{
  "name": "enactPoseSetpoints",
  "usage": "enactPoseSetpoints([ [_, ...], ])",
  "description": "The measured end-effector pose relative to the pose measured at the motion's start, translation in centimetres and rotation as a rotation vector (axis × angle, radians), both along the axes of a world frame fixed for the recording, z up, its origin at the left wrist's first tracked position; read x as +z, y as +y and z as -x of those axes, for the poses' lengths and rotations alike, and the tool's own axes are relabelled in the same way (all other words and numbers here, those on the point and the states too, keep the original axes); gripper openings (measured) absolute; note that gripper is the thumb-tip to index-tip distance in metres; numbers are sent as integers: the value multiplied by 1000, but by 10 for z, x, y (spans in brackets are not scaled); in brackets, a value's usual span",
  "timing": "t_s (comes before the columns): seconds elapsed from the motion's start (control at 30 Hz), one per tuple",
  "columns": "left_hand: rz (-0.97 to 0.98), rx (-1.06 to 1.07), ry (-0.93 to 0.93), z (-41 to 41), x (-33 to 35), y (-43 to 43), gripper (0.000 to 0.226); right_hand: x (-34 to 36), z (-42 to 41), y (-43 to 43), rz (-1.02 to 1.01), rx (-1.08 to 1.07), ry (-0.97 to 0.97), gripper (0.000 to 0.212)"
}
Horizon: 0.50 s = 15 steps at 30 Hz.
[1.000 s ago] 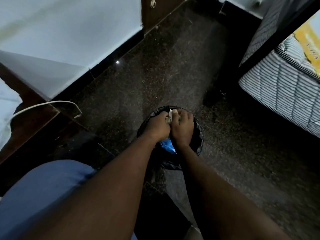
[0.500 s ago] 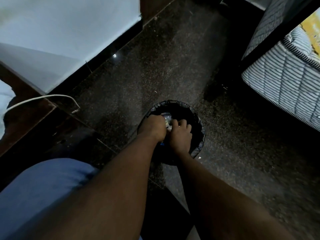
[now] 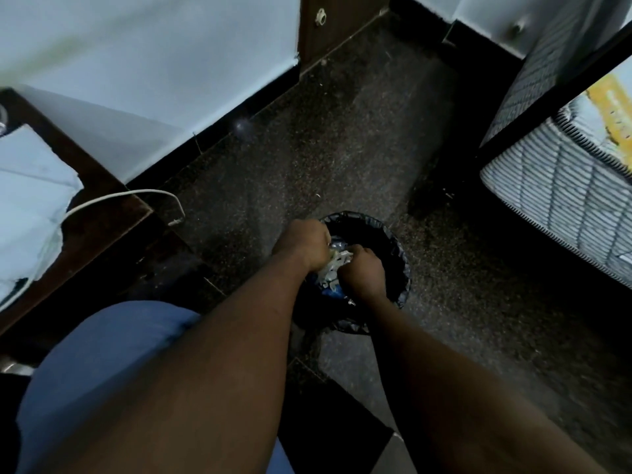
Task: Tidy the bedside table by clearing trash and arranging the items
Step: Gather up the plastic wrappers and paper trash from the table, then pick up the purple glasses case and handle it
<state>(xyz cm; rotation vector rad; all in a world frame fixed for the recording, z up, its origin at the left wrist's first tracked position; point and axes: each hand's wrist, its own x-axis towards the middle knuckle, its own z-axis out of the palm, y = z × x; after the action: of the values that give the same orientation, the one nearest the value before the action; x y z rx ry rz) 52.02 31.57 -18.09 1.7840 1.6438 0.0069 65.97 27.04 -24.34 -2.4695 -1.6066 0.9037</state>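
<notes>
1. The crumpled pale trash [image 3: 333, 268] sat between my 2 hands, right over the mouth of the bin [image 3: 393, 241].
2. My left hand [image 3: 302, 242] was curled into a fist on the left side of the wad, fingers closed around it.
3. My right hand [image 3: 362, 273] was clamped on the wad's right side, knuckles up, pressed close to the left one.
4. The bin was round, lined with a black bag [image 3: 403, 289], and something blue [image 3: 333, 293] showed inside beneath the wad.
5. The bin stood on the dark speckled floor [image 3: 342, 148], well apart from the wall.
6. My blue-clad knee [image 3: 102, 364] filled the lower left, below my left forearm.
7. To the left, the dark wooden worktop [image 3: 102, 217] carried a sheet of pale paper [image 3: 30, 200], and a white cable [image 3: 130, 195] ran over its corner and hung off the edge.
8. At the right edge, a striped mattress [image 3: 564, 206] rested in a black bed frame [image 3: 547, 94], with a yellow patch on top that I could not make out.
9. A pale wall [image 3: 154, 46] with a black skirting ran along the far side of the floor.
</notes>
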Motion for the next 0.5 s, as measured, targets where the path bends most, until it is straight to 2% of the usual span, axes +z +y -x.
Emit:
enactPoseSetpoints([
  [0.1,-31,-30,-10,1,16,-11,29,19,-3,-14,-128,-37,-58,51],
  [0.17,-61,-84,7,1,27,-22,37,33,-1,-20,-205,-46,-25,40],
  [0.3,-145,-169,50,4,51,-44,47,69,12,-25,-240,24,21,23],
  [0.43,-239,-84,35,30,86,-60,40,112,31,-25,-288,143,-22,18],
  [0.5,-318,6,40,50,107,-67,45,139,47,-20,-301,206,-4,17],
])
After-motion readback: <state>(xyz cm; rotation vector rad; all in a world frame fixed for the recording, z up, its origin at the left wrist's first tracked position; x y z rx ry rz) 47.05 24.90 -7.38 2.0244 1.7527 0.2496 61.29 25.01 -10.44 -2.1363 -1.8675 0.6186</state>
